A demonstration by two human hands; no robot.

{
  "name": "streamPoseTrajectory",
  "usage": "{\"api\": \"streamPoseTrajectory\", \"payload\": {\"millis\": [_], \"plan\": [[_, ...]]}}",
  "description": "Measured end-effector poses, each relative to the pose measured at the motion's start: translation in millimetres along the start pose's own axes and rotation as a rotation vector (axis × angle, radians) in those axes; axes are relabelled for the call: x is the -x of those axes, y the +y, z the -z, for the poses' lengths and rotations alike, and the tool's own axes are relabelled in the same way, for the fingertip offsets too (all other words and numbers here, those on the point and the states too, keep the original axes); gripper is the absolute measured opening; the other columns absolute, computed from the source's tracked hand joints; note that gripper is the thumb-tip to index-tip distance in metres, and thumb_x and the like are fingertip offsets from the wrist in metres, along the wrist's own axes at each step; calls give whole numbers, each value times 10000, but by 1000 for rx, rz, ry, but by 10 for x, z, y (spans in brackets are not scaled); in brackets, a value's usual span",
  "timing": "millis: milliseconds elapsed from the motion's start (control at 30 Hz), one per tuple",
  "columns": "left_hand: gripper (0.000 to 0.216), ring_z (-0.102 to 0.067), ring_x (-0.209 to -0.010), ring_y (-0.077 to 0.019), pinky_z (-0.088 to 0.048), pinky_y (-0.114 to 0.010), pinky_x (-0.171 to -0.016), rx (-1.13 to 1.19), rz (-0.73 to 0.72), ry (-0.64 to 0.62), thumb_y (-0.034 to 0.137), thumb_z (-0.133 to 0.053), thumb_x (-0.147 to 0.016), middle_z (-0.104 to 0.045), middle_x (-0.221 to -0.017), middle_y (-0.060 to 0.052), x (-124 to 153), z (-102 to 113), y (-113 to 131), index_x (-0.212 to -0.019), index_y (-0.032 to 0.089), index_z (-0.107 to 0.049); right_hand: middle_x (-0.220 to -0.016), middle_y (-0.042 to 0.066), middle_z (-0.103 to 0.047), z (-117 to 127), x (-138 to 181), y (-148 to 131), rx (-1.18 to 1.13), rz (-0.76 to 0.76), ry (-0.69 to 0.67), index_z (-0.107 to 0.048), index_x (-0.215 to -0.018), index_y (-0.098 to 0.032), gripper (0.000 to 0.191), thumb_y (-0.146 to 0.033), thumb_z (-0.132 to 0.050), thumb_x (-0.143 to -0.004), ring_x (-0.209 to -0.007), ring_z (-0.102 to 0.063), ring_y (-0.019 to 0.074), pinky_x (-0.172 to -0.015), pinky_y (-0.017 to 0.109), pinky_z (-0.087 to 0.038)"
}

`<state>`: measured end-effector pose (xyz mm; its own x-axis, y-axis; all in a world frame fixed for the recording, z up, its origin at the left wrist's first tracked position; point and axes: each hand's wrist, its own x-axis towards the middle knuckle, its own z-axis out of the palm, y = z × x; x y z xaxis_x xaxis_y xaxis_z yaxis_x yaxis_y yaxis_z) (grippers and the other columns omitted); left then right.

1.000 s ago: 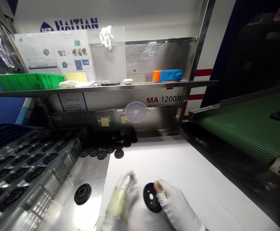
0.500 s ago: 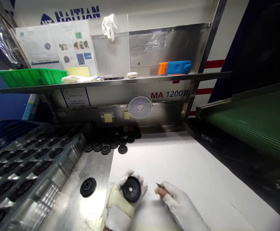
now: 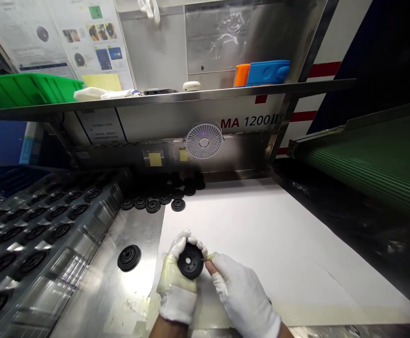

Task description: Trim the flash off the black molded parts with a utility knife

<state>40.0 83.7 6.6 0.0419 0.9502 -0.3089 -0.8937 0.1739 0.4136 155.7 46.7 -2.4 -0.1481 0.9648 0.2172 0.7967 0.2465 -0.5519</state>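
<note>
My left hand [image 3: 179,281], in a white glove with a yellowish wrap, is closed around a black ridged plastic wheel [image 3: 190,261], its round face with a centre hole turned up toward me. My gloved right hand [image 3: 238,288] pinches a small pointed blade [image 3: 204,259], whose tip meets the right rim of the wheel. A bare fingertip shows through the right glove. Most of the blade is hidden by the fingers. Left of my hands, a single similar black wheel [image 3: 129,257] lies on the metal tabletop [image 3: 109,293].
White paper [image 3: 261,225] covers the table's middle and right. Several black wheels [image 3: 153,206] lie at the back left. A clear tray [image 3: 85,253] of wheels stands left. A shelf [image 3: 205,95] crosses above a round fan [image 3: 204,141]. A green conveyor [image 3: 374,159] is at right.
My right hand has moved left, bringing the blade from a gap away to the wheel's rim. The left hand still holds the wheel. The camera view has tilted downward.
</note>
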Motion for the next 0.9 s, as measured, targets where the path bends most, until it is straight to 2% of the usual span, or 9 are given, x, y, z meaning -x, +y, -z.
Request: {"api": "streamPoseTrajectory", "payload": {"millis": [167, 300, 533, 667, 767, 833, 900], "plan": [[57, -560, -662, -141, -484, -297, -668, 41, -44, -5, 131, -575, -723, -554, -676, -20, 6, -36, -14, -763, 157, -606, -669, -24, -575, -93, 59, -54, 31, 29, 38, -470, -744, -250, 253, -333, -303, -915, -556, -519, 153, -494, 273, -307], [49, -558, -691, -129, -483, -282, -706, 90, -39, 28, 132, -581, -727, -555, -694, -13, -10, -36, -17, -753, 168, -601, -655, -30, -571, -167, 92, -71, -1, -5, 11, -452, -725, -254, 283, -371, -279, -915, -550, -523, 158, -493, 277, -309], [71, -557, -708, -124, -489, -279, -712, 92, -118, -4, 156, -578, -742, -556, -733, -17, -42, 1, -26, -808, 167, -604, -718, -11, -584, -138, 40, -73, -43, -60, 24, -502, -801, -255, 289, -353, -258, -921, -632, -553, 170, -556, 274, -362], [88, -574, -727, -109, -489, -274, -764, 166, -118, 97, 190, -581, -752, -576, -772, -1, -54, 12, -42, -836, 198, -605, -674, -20, -589, -231, 50, -138, -55, -4, 52, -484, -757, -252, 305, -376, -260, -922, -583, -550, 161, -513, 270, -337], [192, -597, -845, -148, -476, -320, -831, 115, -131, 123, 195, -561, -758, -612, -888, -26, -17, 13, -10, -944, 223, -598, -663, -17, -582, -263, 52, -159, -47, -6, 51, -466, -730, -249, 304, -366, -259, -920, -570, -537, 164, -505, 278, -324], [300, -586, -946, -213, -466, -391, -850, 34, -54, 83, 166, -547, -734, -618, -978, -75, 23, 13, 41, -1028, 212, -578, -676, -15, -584, -242, 47, -145, -55, -12, 26, -473, -743, -252, 282, -346, -270, -914, -584, -535, 171, -519, 284, -330], [347, -582, -954, -256, -472, -430, -817, -21, 46, 15, 154, -537, -700, -625, -956, -108, 54, 15, 95, -1044, 179, -574, -712, -6, -592, -207, 42, -118, -76, -16, -16, -488, -781, -252, 264, -333, -272, -910, -617, -541, 180, -543, 289, -349]]}}
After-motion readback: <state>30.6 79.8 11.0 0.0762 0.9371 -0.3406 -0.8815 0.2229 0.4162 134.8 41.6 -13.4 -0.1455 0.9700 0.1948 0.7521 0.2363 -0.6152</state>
